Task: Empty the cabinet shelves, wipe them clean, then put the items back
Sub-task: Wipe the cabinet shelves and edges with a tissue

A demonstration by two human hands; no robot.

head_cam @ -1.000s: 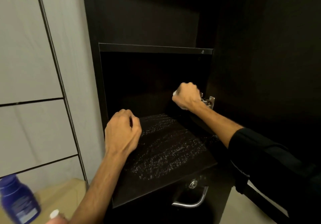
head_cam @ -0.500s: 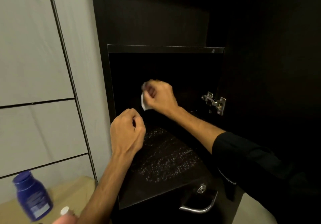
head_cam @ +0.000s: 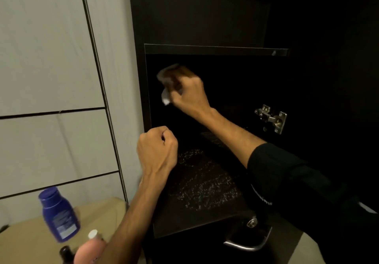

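Two hands in play here. The right hand (head_cam: 187, 93) is bunched around a small white cloth (head_cam: 165, 98), rubbing it against the inner left wall of the dark cabinet (head_cam: 205, 17), up near the underside of the upper shelf (head_cam: 215, 50). It's blurred, so I can't tell exactly how the fingers sit on it. The left hand (head_cam: 156, 151) hangs in a loose fist with nothing in it, just over the front left corner of the lower shelf (head_cam: 194, 218).

That lower shelf is speckled with wet-looking droplets or residue, so I'd guess it isn't finished. What could go wrong: the cloth is tiny and could slip out in that dark corner, and a sleeve could drag through the wet patch.

Off to the left, well apart from the cabinet, a blue bottle (head_cam: 58, 215), a pink bottle (head_cam: 90, 249) and a brown bottle (head_cam: 66, 253) wait on a beige surface (head_cam: 24, 241).
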